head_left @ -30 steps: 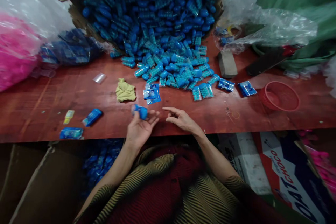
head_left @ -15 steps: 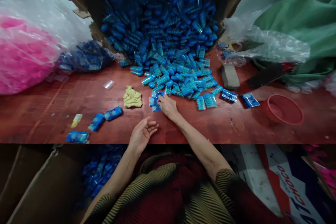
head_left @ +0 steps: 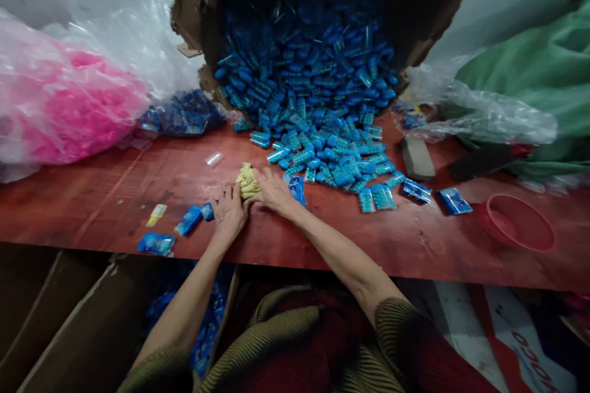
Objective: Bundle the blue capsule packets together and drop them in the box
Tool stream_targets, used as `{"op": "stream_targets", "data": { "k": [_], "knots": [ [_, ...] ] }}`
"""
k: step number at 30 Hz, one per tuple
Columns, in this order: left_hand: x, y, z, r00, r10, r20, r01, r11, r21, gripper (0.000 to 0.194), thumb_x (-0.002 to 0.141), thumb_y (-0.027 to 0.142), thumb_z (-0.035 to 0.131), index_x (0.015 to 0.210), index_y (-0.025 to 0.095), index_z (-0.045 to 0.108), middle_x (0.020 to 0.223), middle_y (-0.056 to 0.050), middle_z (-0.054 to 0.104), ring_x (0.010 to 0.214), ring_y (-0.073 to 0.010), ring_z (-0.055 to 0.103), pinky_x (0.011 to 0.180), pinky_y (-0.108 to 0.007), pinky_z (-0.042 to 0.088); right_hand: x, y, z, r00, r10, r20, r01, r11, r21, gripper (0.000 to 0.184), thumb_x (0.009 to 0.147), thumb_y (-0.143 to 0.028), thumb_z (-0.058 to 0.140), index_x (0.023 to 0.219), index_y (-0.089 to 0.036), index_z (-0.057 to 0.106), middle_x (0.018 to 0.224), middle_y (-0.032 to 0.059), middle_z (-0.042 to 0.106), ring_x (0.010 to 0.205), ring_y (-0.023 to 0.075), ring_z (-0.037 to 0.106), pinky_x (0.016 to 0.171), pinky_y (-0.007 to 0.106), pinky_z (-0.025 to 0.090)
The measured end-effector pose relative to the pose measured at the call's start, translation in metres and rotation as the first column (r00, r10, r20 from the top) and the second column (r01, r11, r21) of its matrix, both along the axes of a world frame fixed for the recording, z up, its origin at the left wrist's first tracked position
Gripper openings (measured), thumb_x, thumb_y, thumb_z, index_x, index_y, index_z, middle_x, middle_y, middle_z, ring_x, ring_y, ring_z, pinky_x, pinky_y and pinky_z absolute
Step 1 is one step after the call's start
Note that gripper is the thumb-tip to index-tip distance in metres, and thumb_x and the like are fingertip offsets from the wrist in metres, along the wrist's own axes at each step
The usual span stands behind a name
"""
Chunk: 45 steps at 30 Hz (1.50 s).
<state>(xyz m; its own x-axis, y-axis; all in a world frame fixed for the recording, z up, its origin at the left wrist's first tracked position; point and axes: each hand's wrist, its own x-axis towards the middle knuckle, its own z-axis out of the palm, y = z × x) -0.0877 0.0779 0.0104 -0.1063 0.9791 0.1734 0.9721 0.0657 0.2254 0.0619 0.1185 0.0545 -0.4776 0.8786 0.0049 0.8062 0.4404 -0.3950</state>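
A crumpled yellow cloth [head_left: 247, 179] lies on the red-brown table between my hands. My left hand [head_left: 230, 210] touches its left side, fingers extended and slightly apart. From the right, my right hand [head_left: 275, 190] reaches the cloth with its fingers spread over the edge. Just beyond the right hand are flat blue printed wrappers [head_left: 297, 188], partly covered by it. Filled blue packets [head_left: 188, 221] lie to the left of my left hand, one of them partly hidden behind it. Both palms face down, so anything small beneath them is hidden.
A torn cardboard box [head_left: 419, 31] spills blue-capped packs of turquoise balls [head_left: 332, 156] onto the table. To the right are a grey block [head_left: 417, 158], two blue packets [head_left: 454, 201] and a red bowl [head_left: 516, 221]. A bag of pink pieces [head_left: 87, 107] stands left.
My right hand has left the blue wrappers and moved left to the cloth. My left hand has moved forward and left to the cloth's other side. The camera view has shifted.
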Motion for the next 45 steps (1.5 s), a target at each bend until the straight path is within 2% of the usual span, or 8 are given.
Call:
{"op": "stream_targets", "data": {
  "k": [7, 11, 18, 26, 29, 37, 40, 45],
  "knots": [
    [-0.025, -0.025, 0.006, 0.995, 0.057, -0.081, -0.055, 0.998, 0.018, 0.048, 0.088, 0.030, 0.032, 0.124, 0.006, 0.053, 0.129, -0.025, 0.051, 0.128, -0.0408, 0.034, 0.100, -0.060, 0.023, -0.031, 0.002, -0.011, 1.000, 0.009, -0.025, -0.011, 0.998, -0.060, 0.037, 0.093, -0.035, 0.039, 0.126, -0.022, 0.049, 0.125, 0.0117, 0.047, 0.102, 0.0244, 0.055, 0.082, 0.035, 0.046],
    [-0.001, -0.028, 0.016, 1.000, 0.031, 0.008, -0.031, 0.993, 0.110, 0.058, 0.088, 0.036, 0.035, 0.137, 0.005, 0.038, 0.143, -0.024, 0.037, 0.135, -0.0384, 0.024, 0.105, -0.057, 0.018, 0.002, -0.014, -0.004, 0.993, 0.051, -0.108, -0.053, 0.999, -0.010, 0.038, 0.093, -0.041, 0.039, 0.129, -0.031, 0.048, 0.130, 0.0036, 0.048, 0.105, 0.0199, 0.054, 0.083, 0.029, 0.045],
    [0.049, 0.002, 0.010, 0.987, 0.016, 0.158, -0.014, 1.000, -0.012, 0.063, 0.084, 0.042, 0.046, 0.133, 0.003, 0.043, 0.143, -0.027, 0.033, 0.134, -0.0436, 0.023, 0.104, -0.057, 0.021, 0.083, -0.019, -0.020, 0.960, -0.253, 0.116, 0.254, 0.967, 0.009, 0.032, 0.091, -0.038, 0.047, 0.118, -0.028, 0.060, 0.124, 0.0076, 0.054, 0.107, 0.0249, 0.047, 0.086, 0.037, 0.041],
    [0.077, -0.040, 0.007, 0.941, -0.103, 0.321, 0.052, 0.985, 0.163, 0.047, 0.084, 0.034, 0.046, 0.126, 0.013, 0.052, 0.140, -0.019, 0.043, 0.132, -0.0355, 0.032, 0.106, -0.051, 0.023, 0.088, -0.025, -0.040, 0.957, -0.288, 0.034, 0.286, 0.956, 0.063, 0.033, 0.094, -0.037, 0.040, 0.119, -0.032, 0.061, 0.127, 0.0044, 0.055, 0.110, 0.0245, 0.044, 0.090, 0.039, 0.038],
    [0.096, -0.051, 0.009, 0.777, -0.141, 0.614, 0.059, 0.987, 0.152, 0.037, 0.081, 0.033, 0.052, 0.114, 0.017, 0.059, 0.123, -0.016, 0.057, 0.116, -0.0298, 0.051, 0.099, -0.044, 0.035, 0.088, -0.030, -0.038, 0.957, -0.290, 0.015, 0.288, 0.954, 0.085, 0.032, 0.094, -0.036, 0.040, 0.118, -0.031, 0.061, 0.128, 0.0053, 0.055, 0.111, 0.0247, 0.044, 0.091, 0.039, 0.037],
    [0.124, -0.038, 0.019, -0.057, 0.251, 0.966, -0.040, 0.967, -0.253, 0.046, 0.061, 0.037, 0.073, 0.099, 0.016, 0.057, 0.078, -0.002, 0.065, 0.057, -0.0109, 0.059, 0.049, -0.020, 0.044, 0.090, -0.062, -0.025, 0.920, -0.314, -0.234, 0.342, 0.936, 0.088, 0.030, 0.092, -0.035, 0.045, 0.113, -0.030, 0.066, 0.122, 0.0055, 0.058, 0.107, 0.0215, 0.048, 0.091, 0.035, 0.036],
    [0.124, -0.036, 0.022, -0.199, 0.334, 0.922, 0.023, 0.942, -0.336, 0.040, 0.058, 0.038, 0.074, 0.086, 0.014, 0.058, 0.061, 0.001, 0.061, 0.047, -0.0101, 0.057, 0.044, -0.019, 0.040, 0.088, -0.067, -0.025, 0.854, -0.283, -0.437, 0.310, 0.951, -0.010, 0.030, 0.089, -0.031, 0.049, 0.115, -0.026, 0.064, 0.118, 0.0068, 0.059, 0.104, 0.0193, 0.051, 0.092, 0.032, 0.039],
    [0.122, -0.037, 0.020, -0.253, 0.304, 0.918, 0.056, 0.952, -0.300, 0.041, 0.053, 0.033, 0.077, 0.084, 0.014, 0.059, 0.061, 0.001, 0.064, 0.046, -0.0097, 0.058, 0.043, -0.018, 0.043, 0.089, -0.052, -0.036, 0.518, -0.489, -0.702, 0.244, 0.871, -0.426, 0.037, 0.075, -0.033, 0.060, 0.109, -0.017, 0.062, 0.095, 0.0040, 0.065, 0.078, 0.0138, 0.057, 0.073, 0.025, 0.046]
  ]
}}
